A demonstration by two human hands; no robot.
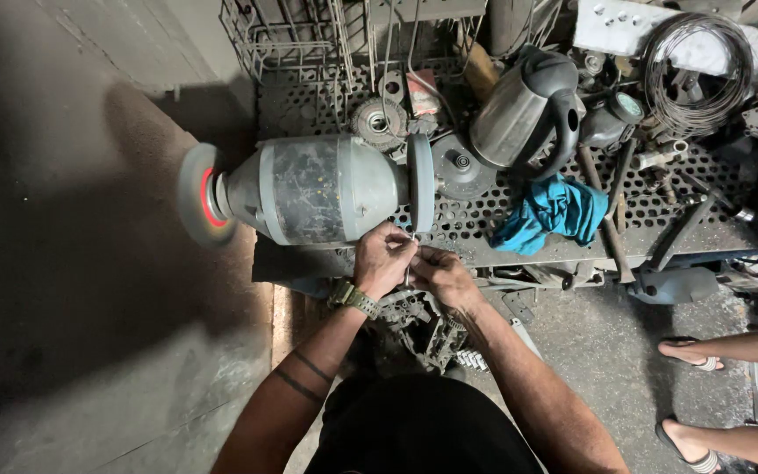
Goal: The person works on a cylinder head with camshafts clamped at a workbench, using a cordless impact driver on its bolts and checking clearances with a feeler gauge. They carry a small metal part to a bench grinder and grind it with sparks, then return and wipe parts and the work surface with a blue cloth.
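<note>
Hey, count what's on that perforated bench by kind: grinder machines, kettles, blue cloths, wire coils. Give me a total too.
Bench grinder: 1
Metal kettle: 1
Blue cloth: 1
Wire coil: 1
Total: 4

The view is dim overall, lit from above and somewhat right; the left wall falls off into deep shadow, with a dark shape cast beside the grinder [326, 189]; the hands are the best-lit and sharpest part; a soft sheen lies on the metal kettle [519, 110] and on the grinder's body; the spinning wheel [199, 195] at the grinder's left end is smeared by motion; the wide lens bends straight lines near the edges; the corners darken.
</note>
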